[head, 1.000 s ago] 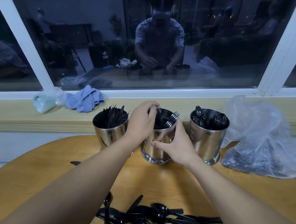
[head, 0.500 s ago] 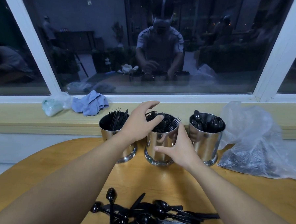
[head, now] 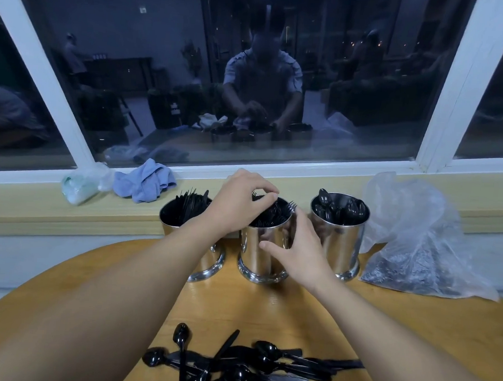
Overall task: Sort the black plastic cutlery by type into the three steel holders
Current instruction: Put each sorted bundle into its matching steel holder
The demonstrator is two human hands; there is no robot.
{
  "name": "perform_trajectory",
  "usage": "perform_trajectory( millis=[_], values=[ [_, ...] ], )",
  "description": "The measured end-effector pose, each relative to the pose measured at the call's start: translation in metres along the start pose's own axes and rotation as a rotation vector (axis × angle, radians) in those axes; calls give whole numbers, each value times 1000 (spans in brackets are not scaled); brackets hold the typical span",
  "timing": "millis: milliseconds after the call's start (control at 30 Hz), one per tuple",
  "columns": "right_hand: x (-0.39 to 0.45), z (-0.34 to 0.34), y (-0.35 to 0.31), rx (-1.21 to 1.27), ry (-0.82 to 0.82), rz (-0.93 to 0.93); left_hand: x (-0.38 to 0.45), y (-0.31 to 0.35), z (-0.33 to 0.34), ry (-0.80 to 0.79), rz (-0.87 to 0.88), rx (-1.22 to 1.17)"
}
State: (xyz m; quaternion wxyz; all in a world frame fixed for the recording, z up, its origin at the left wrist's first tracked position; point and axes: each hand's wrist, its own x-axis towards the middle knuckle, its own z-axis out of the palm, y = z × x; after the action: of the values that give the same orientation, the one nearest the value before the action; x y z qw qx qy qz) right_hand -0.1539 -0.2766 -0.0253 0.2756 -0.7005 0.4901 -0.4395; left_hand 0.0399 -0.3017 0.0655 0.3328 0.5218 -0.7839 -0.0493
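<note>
— So, starting at the far left, what sits on the sill?
— A pale green bundle in clear plastic (head: 80, 185), then a crumpled light-blue cloth (head: 144, 182) just beside it.
— And on the round wooden table (head: 412, 321)?
— Three shiny steel cylindrical holders in a row. The left steel holder (head: 173, 219) is packed with black plastic knives (head: 190, 202), partly hidden by the left forearm.
— Where is the left hand (head: 238, 202)?
— Over the rim of the middle steel holder (head: 263, 249), fingers curled down, fingertips pinched together among the black plastic forks (head: 275, 213) standing in it. Whether it pinches one fork I cannot tell for sure.
— The right hand (head: 302, 251)?
— Against the middle holder's right side, fingers spread, thumb stretched across its front wall, cupping it.
— Further right?
— The right steel holder (head: 339, 244), filled with black plastic spoons (head: 338, 208), bowls up. Next to it slumps a crumpled clear plastic bag (head: 416, 239) with dark contents.
— And near the table's front edge?
— A loose heap of unsorted black plastic cutlery (head: 235, 364), mostly spoons with a knife lying across, well apart from the holders.
</note>
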Motion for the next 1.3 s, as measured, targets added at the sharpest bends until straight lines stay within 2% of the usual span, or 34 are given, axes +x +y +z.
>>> perform_trajectory(
  millis=[233,433,633,800,900,1033,1133,1233,1300],
  values=[
    [0,1,7,-21,-10,3,5,7,14,-89,25,197],
    [0,0,10,-44,-25,38,6,4,18,-13,42,154],
    [0,0,8,-31,-30,35,6,-1,20,107,191,115],
    [-3,-4,3,-32,-48,52,5,10,13,210,102,-21],
    [-4,-7,2,-18,-32,38,-1,18,6,297,-8,-198],
    [-2,-22,-18,8,193,38,-24,34,-1,417,-142,-583],
    [11,-43,-40,178,312,156,-43,33,2,363,-177,-718],
    [34,-50,-47,422,284,277,-58,29,8,296,-199,-734],
    [44,-49,-47,431,273,264,-62,26,11,268,-211,-714]
  ],
)
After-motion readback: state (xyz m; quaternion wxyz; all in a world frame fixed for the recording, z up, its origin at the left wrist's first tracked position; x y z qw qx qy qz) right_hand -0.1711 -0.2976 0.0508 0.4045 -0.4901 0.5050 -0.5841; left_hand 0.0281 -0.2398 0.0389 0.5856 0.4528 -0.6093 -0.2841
